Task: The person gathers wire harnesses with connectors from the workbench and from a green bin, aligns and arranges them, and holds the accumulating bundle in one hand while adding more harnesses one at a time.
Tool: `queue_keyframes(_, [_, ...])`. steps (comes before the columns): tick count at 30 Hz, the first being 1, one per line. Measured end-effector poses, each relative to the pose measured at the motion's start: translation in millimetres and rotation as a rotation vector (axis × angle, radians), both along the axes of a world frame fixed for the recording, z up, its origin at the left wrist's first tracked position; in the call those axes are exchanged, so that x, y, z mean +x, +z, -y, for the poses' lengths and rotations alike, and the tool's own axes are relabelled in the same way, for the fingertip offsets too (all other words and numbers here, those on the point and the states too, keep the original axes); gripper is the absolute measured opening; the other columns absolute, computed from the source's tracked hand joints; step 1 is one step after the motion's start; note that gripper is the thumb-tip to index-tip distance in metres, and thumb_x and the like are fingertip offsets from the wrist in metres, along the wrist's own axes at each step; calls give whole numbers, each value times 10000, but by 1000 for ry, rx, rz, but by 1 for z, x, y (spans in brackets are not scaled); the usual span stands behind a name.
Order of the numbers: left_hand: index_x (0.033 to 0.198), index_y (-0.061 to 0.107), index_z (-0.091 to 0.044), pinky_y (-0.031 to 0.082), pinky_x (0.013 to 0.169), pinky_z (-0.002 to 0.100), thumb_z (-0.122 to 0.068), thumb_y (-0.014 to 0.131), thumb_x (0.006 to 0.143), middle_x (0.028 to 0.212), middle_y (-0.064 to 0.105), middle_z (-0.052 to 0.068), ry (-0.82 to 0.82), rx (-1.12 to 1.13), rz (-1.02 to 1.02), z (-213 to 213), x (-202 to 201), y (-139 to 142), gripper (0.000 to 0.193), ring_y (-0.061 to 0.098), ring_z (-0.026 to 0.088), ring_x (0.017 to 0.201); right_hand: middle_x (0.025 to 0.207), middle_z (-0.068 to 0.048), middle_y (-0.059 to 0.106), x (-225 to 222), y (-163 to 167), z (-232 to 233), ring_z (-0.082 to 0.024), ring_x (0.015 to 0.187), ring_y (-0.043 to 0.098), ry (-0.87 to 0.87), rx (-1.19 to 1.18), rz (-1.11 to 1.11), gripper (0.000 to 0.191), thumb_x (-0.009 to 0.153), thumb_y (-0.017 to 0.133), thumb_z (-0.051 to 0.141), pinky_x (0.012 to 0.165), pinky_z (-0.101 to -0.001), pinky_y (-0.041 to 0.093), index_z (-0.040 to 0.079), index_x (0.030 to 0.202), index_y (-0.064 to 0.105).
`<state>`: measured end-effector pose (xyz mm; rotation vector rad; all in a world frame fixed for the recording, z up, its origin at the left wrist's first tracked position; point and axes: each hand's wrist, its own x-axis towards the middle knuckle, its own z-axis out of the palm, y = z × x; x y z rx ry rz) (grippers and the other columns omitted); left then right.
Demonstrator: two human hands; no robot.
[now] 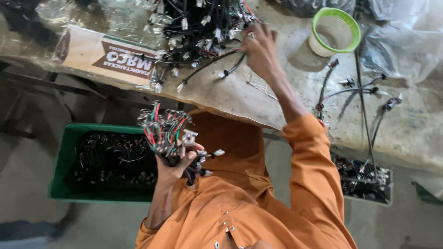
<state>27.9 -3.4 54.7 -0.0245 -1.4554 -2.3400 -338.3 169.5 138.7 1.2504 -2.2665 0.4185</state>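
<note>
Head view: the left hand (174, 162) is clamped around a bundle of wires (164, 129), held above the green bin (62, 161) at its 3 o'clock edge. The right hand (259, 50) reaches into the wire pile (198, 27) at 12 o'clock on the table (277, 101), fingers spread, gripping nothing clearly. Loose ends could snag in the tangled pile and drag wires off the table edge.

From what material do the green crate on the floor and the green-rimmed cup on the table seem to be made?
Green crate: probably moulded plastic, since its colour is even, its finish dull and its rim smooth and thick. Cup: likely thin plastic too; its ribbed whitish wall looks slightly translucent under a bright green rim. Neither is certain by look alone.
</note>
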Motion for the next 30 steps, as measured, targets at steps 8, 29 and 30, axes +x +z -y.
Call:
queue_keyframes(8, [1091,566,-89,569,842,344,25,748,850,1053,686,114,86,1,18,-1,-1,-18,323,672,213,971,876,-74,682,196,87,-34,-207,804,682,679,-55,851,101,867,782,75,704,-329,534,47,903,691])
queue_keyframes(29, [917,576,-44,537,571,336,67,721,878,751,637,87,41,137,280,-16,2,0,186,661,185,630,1395,-78,641,-16,-27,-33,-300,1316,484,-30,199,56,342,888,677,69,1020,-466,417,111,1228,687])
queue_keyframes(30, [919,566,-49,550,600,353,74,703,882,752,650,110,55,137,308,-14,3,4,188,680,206,654,1380,-39,650,-21,-25,-37,-282,1347,477,-83,232,143,220,963,674,89,1089,-479,410,113,1182,680])
